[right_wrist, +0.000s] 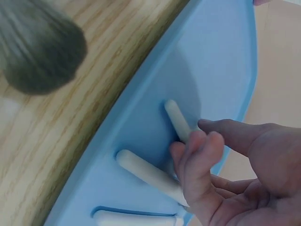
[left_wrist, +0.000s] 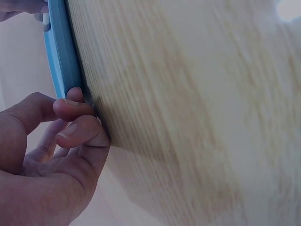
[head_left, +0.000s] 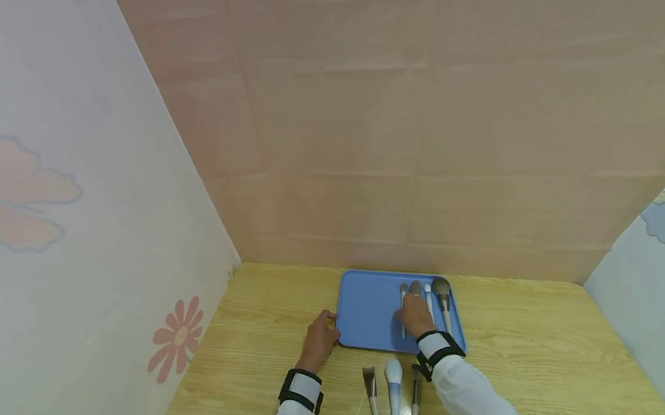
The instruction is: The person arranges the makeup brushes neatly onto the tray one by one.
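A blue tray (head_left: 367, 310) lies on the table, with several makeup brushes in its right part. My right hand (head_left: 416, 316) is over the tray, thumb and fingers on either side of the slim pale handle of the leftmost makeup brush (right_wrist: 176, 117). That handle's end lies close to the tray floor; its middle is hidden by the fingers. To its right are a grey-tipped brush (head_left: 415, 287), a small white brush (head_left: 428, 289) and a large dark-bristled brush (head_left: 442, 289). At the tray's left edge, my left hand (head_left: 318, 341) touches the rim with loosely bent fingers (left_wrist: 75, 110).
In front of the tray lie a flat dark brush (head_left: 369, 380), a big white-tipped brush (head_left: 393, 375) and another dark brush (head_left: 416, 386). The wooden table (head_left: 534, 335) meets a brown back wall (head_left: 419, 132), with a patterned wall (head_left: 112, 246) on the left.
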`<state>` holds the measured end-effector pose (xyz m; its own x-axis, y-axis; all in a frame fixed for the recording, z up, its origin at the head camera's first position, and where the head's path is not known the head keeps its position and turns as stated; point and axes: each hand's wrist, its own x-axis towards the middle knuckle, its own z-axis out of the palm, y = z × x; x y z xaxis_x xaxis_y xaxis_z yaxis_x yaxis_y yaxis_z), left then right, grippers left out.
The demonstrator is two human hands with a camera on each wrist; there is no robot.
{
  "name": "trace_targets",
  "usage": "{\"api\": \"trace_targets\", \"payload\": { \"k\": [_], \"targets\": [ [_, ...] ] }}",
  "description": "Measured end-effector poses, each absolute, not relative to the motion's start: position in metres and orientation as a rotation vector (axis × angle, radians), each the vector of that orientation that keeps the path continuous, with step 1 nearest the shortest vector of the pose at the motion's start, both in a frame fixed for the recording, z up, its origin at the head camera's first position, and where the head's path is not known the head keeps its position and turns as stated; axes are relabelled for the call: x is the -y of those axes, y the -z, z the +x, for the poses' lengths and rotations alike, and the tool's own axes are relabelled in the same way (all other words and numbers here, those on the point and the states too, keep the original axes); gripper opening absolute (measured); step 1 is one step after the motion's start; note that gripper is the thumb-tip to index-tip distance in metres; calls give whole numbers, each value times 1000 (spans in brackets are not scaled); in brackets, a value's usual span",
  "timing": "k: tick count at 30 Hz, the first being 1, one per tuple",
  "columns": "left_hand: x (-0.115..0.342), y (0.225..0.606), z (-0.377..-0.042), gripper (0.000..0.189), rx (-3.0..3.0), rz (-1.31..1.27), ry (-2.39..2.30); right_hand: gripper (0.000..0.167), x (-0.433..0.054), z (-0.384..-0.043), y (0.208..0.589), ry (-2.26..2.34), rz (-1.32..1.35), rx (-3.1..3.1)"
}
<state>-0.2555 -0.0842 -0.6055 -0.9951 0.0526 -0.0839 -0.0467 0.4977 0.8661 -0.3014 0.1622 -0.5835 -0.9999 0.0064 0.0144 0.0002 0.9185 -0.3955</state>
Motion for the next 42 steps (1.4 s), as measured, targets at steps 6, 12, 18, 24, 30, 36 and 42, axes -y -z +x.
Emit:
{"api": "trace_targets", "payload": {
  "k": [6,12,18,24,30,36,42],
  "targets": [
    [84,608,-252,37,-2640,7,-1516,26,-161,-290,578,-744,-45,3123],
    [83,610,-246,38,-2634,17,-1514,35,-160,-277,572,-744,-5,3135],
    [82,609,-244,38,-2640,9,-1504,31,-160,-265,557,-724,53,3095],
    [80,603,-251,37,-2654,18,-1512,49,-162,-259,536,-753,90,3017],
    [80,601,-254,37,-2687,-19,-1481,47,-168,-240,509,-925,28,2982],
    [80,601,-253,38,-2685,-36,-1473,49,-175,-216,493,-1064,-71,3017],
    [78,598,-254,37,-2695,6,-1483,35,-181,-195,482,-1101,-125,3036]
  ]
}}
